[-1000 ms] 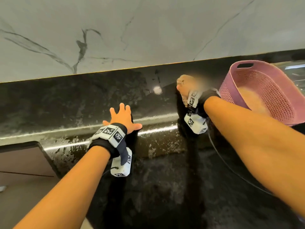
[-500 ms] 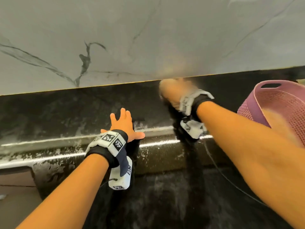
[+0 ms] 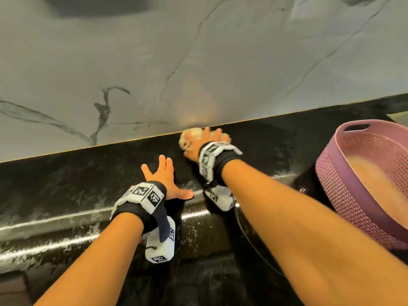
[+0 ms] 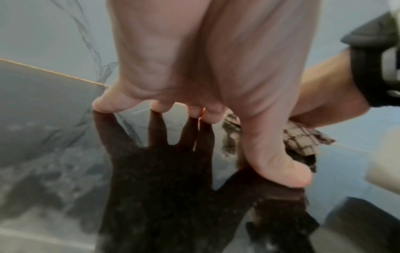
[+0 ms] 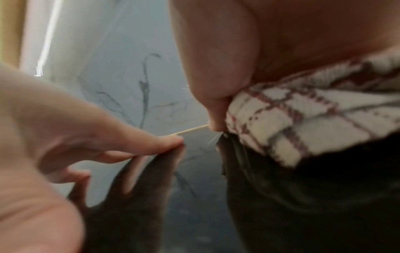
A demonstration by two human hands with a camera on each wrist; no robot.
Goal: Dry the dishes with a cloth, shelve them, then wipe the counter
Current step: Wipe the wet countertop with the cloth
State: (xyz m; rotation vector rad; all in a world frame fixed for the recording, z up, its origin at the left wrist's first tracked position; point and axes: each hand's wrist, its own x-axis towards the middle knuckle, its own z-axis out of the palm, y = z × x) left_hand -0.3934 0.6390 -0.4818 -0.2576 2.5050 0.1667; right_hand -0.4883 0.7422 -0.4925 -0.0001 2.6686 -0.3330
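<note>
Step in hand looks like the last 1: wiping the table (image 3: 66,184). Right hand (image 3: 204,141) presses a bunched checked cloth (image 5: 303,116) onto the dark table at its far edge, touching the marble wall (image 3: 198,51); grip curled over the cloth. Left hand (image 3: 164,175) lies flat, fingers spread, w/ nothing in it, bracing near the front lip. No dishes in view. Next move prob. calls for dragging the cloth back toward the near edge, keeping pressure. Pink basket (image 3: 344,195) on the right: looks empty, though blurred.
</note>
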